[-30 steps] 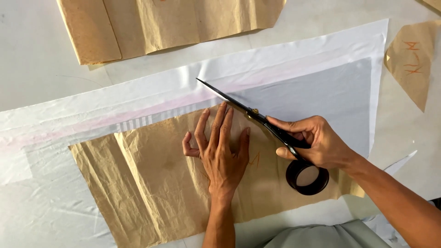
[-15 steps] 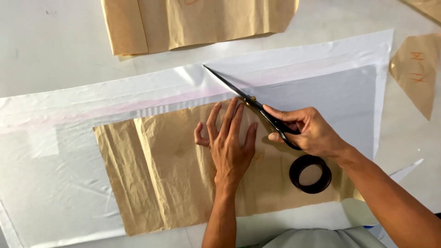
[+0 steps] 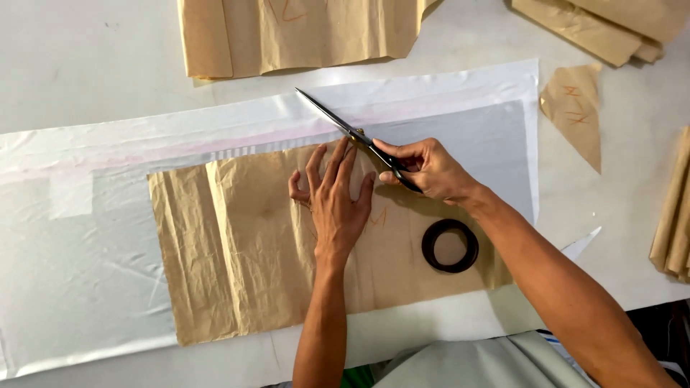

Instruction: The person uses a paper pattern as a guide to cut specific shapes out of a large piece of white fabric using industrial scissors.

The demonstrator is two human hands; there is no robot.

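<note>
Large brown paper pattern piece (image 3: 244, 251) lies on white fabric sheet (image 3: 86, 251), fabric on white table (image 3: 72, 57). Left hand (image 3: 336, 205) flat on pattern, near its upper edge. Right hand (image 3: 429, 169) at 3 o'clock of left, gripping black-handled scissors (image 3: 352, 133); blades point to 10 o'clock over fabric. Black tape ring (image 3: 450, 246) on pattern, 5 o'clock of right hand. Second folded brown pattern sheet (image 3: 295, 32) at 12 o'clock, beyond fabric. Small brown paper scrap (image 3: 575, 115) at 2 o'clock, off fabric.

Black scissors (image 3: 345, 128) angled over creased brown paper pattern (image 3: 244, 251), white fabric (image 3: 86, 251) beneath
</note>
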